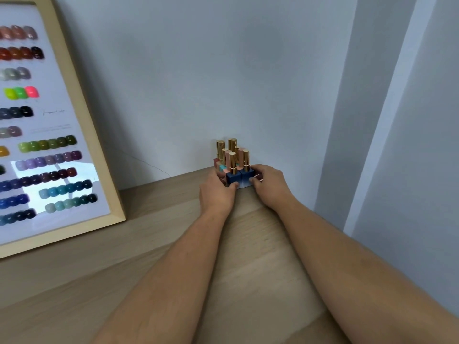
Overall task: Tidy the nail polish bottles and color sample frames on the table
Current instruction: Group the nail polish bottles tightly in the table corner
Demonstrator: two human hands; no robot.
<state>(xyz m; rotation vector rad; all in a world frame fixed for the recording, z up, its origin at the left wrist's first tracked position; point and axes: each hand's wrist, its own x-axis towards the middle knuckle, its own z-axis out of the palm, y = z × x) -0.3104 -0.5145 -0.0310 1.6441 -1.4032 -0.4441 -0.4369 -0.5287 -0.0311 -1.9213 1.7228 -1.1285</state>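
Several nail polish bottles [234,167] with gold and pink caps stand packed together on the wooden table [149,244], close against the back wall. The two front bottles are dark blue. My left hand [217,192] presses against the cluster's left side, its thumb on the front left blue bottle. My right hand [269,186] cups the right side, with its thumb on the front right blue bottle. A wooden color sample frame [74,125] with rows of painted nail tips leans against the wall at the left.
The pale wall [223,70] rises directly behind the bottles. A wall corner or column [372,120] stands at the right, past the table's right edge. Bare wood lies between the frame and my arms.
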